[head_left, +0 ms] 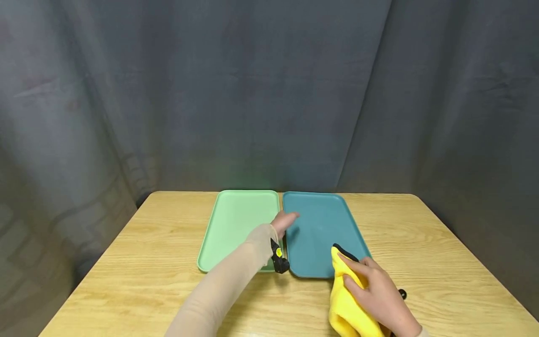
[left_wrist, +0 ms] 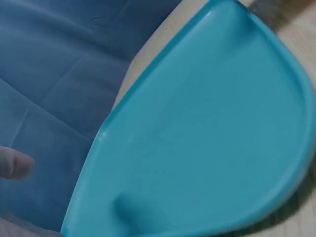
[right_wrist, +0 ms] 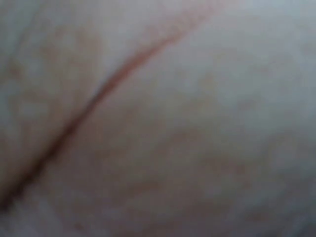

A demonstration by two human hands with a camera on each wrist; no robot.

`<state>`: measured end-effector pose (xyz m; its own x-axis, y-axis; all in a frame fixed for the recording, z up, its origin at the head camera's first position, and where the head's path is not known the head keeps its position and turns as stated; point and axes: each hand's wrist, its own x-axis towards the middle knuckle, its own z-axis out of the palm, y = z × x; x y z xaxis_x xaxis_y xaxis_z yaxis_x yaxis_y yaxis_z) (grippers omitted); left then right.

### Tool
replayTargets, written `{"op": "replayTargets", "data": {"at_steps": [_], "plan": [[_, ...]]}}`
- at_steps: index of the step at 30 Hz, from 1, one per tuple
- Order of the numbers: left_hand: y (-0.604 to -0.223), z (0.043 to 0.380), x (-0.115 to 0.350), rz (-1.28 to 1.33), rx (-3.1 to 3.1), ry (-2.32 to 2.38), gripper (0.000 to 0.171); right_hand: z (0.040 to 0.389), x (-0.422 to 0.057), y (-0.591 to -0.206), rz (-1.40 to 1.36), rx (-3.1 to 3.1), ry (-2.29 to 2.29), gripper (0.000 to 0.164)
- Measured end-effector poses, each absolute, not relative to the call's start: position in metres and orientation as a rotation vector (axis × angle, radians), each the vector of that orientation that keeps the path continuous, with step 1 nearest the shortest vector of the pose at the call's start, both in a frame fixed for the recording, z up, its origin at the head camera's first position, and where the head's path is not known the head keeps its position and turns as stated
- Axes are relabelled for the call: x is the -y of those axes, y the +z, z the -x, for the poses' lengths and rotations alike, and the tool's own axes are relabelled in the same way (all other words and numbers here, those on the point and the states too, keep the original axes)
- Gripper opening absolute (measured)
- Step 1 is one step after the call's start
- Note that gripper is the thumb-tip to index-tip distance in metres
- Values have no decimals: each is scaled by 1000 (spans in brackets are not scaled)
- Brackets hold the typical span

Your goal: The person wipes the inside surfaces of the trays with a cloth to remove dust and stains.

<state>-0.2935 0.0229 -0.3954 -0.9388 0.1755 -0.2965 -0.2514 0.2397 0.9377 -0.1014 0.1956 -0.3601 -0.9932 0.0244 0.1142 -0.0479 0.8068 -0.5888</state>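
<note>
My right hand (head_left: 376, 289) grips a yellow cloth (head_left: 346, 306) with a dark edge, thumb and fingers pinching its upper part. The cloth hangs in folds at the near edge of the blue tray (head_left: 317, 224). Over the seam between that tray and the light green tray (head_left: 242, 220) is my left hand (head_left: 285, 222), with nothing seen in it. In the left wrist view the blue tray (left_wrist: 207, 123) fills most of the picture, and one fingertip (left_wrist: 17, 164) shows at the left. Blurred skin fills the right wrist view, hiding the right hand's grip there.
Both trays lie side by side on a light wooden table (head_left: 139, 262), near its far edge. A dark grey curtain (head_left: 252, 93) hangs behind it and along the sides. A black wrist camera (head_left: 280, 263) on the left sleeve overlaps the green tray's near corner.
</note>
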Motion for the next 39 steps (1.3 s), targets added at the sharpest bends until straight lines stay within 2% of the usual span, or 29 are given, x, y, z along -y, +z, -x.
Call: {"op": "replayTargets", "data": {"at_steps": [6,9,12,15,19,22,24,29,32,36,37,39], "plan": [[-379,288,-14,1,-2301,1823,61,103,-195,-363,-40,2874,923,42],[-369,289,1,-93,-2420,1836,47,103,-197,-363,-38,2878,906,41],[-360,291,35,-133,-2562,1734,36,104,-198,-364,-40,2886,896,41],[-360,294,80,-78,-2731,1501,34,105,-199,-364,-51,2886,890,41],[-374,299,141,33,-2860,1168,29,106,-201,-365,-69,2887,860,41],[-392,300,169,83,-2847,1051,34,106,-203,-364,-57,2921,865,42],[-403,299,176,106,-2793,1073,42,106,-204,-365,-46,2947,871,42],[-416,298,174,139,-2714,1164,45,107,-204,-366,-99,2962,857,43],[-417,297,172,150,-2727,1159,38,108,-202,-366,-152,2942,835,42],[-416,294,172,170,-2715,1158,15,110,-201,-365,-188,2930,818,42],[-415,293,172,173,-2699,1172,14,110,-201,-365,-193,2935,819,42],[-412,290,173,169,-2652,1242,25,110,-201,-365,-190,2950,820,42]]}}
